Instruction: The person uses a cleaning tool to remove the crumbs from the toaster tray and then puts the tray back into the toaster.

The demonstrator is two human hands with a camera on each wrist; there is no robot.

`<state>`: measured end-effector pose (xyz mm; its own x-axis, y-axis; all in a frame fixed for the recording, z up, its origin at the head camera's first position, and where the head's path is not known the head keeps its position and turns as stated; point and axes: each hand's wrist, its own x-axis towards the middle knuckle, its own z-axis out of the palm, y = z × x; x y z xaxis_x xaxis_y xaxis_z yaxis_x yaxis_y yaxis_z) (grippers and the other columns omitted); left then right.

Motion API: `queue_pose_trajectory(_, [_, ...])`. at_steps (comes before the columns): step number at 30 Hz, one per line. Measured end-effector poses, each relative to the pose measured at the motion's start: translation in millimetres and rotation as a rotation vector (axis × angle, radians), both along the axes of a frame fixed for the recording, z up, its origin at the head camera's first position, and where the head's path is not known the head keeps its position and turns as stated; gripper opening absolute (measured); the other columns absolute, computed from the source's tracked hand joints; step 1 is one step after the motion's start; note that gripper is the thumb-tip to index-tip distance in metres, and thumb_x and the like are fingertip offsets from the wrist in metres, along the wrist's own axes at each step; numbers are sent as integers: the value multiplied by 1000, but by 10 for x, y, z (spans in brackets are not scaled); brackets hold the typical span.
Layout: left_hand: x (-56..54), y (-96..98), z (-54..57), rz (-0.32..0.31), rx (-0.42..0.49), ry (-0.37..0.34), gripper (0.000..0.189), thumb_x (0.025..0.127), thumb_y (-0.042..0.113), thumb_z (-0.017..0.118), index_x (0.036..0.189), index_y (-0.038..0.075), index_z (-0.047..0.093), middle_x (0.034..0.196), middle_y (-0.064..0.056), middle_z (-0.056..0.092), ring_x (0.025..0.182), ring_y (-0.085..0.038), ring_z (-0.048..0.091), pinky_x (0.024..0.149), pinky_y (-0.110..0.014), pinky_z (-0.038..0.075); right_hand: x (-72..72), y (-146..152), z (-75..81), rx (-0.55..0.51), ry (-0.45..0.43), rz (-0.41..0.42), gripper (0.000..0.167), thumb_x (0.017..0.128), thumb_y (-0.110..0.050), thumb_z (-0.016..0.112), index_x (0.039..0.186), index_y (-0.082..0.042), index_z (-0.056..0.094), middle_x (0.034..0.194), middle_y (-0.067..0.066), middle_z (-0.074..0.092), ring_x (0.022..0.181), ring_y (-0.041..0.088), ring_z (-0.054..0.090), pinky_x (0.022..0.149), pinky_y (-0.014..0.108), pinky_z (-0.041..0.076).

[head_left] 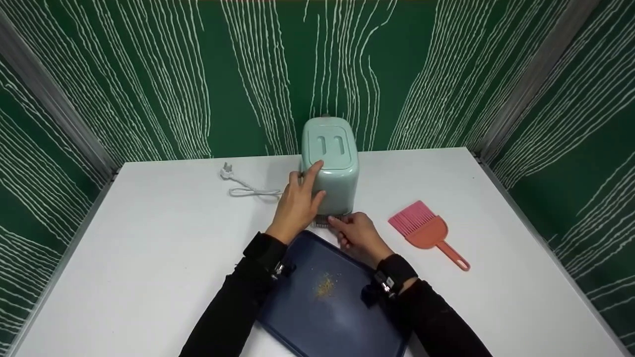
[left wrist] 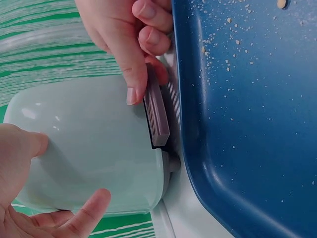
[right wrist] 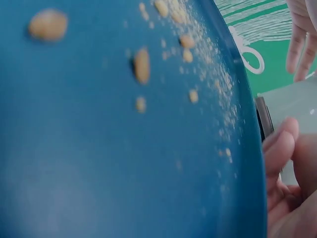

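Observation:
A pale mint toaster (head_left: 342, 191) stands upright near the back of the table, its narrow end facing me. My left hand (head_left: 296, 206) rests against its left side and near end, fingers spread and fairly straight, one fingertip at the top edge. Low on that end, a slim crumb tray (left wrist: 157, 114) with a ridged front edge sticks out of its slot. My right hand (head_left: 361, 232) pinches the crumb tray's edge between thumb and fingers; the rest of this tray is hidden inside the toaster. Directly in front lies a navy serving tray (head_left: 347, 322), with brown crumbs (head_left: 325, 286) scattered on it.
To the right lies a small brush (head_left: 416, 223) with pink bristles and an orange handle. A white plug (head_left: 226, 171) and its bundled cord (head_left: 253, 191) lie left of the toaster. Green patterned walls (head_left: 248, 74) enclose the table's back and sides.

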<state>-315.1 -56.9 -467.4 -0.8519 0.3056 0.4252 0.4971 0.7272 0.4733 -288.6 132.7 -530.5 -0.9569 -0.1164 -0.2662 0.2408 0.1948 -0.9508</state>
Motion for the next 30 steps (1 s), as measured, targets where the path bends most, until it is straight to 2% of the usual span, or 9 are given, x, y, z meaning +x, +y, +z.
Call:
queue_pose_trajectory(5, [-14, -1, -13, 7, 3, -7, 63, 109, 27, 65, 165, 26, 35, 132, -30, 51, 108, -45, 69, 86, -59, 61, -1, 50, -16, -67, -51, 24, 37, 105, -20, 73, 77, -9, 50, 59, -2, 52, 49, 6, 48, 47, 22, 42])
queue_pose_trajectory(8, [-16, 3, -15, 10, 7, -16, 63, 109, 27, 65, 164, 26, 35, 133, -30, 51, 109, -46, 69, 86, -60, 61, 4, 52, -19, -62, -45, 21, 37, 104, -19, 73, 76, -10, 50, 59, -2, 52, 48, 6, 49, 47, 22, 42])
queue_pose_trajectory(20, [-27, 1, -22, 12, 24, -29, 63, 109, 27, 66, 164, 28, 35, 134, -31, 51, 110, -46, 69, 87, -60, 61, 23, 8, 4, -150, -75, -53, 38, 105, -15, 72, 73, -9, 52, 58, -2, 52, 46, 6, 47, 43, 21, 38])
queue_pose_trajectory(24, [-19, 2, -17, 7, 28, -21, 63, 109, 27, 66, 164, 28, 35, 134, -31, 51, 109, -46, 69, 87, -60, 61, 27, 3, -1, -162, -68, -62, 37, 105, -16, 70, 74, -8, 54, 59, -2, 52, 46, 6, 46, 42, 21, 36])
queue_pose_trajectory(30, [-13, 4, -27, -5, 18, 24, 62, 109, 26, 65, 164, 24, 37, 130, -30, 52, 104, -46, 70, 83, -59, 61, 35, -17, -18, -134, -6, -63, 42, 107, -15, 68, 70, -10, 48, 56, -3, 50, 44, 6, 44, 40, 21, 34])
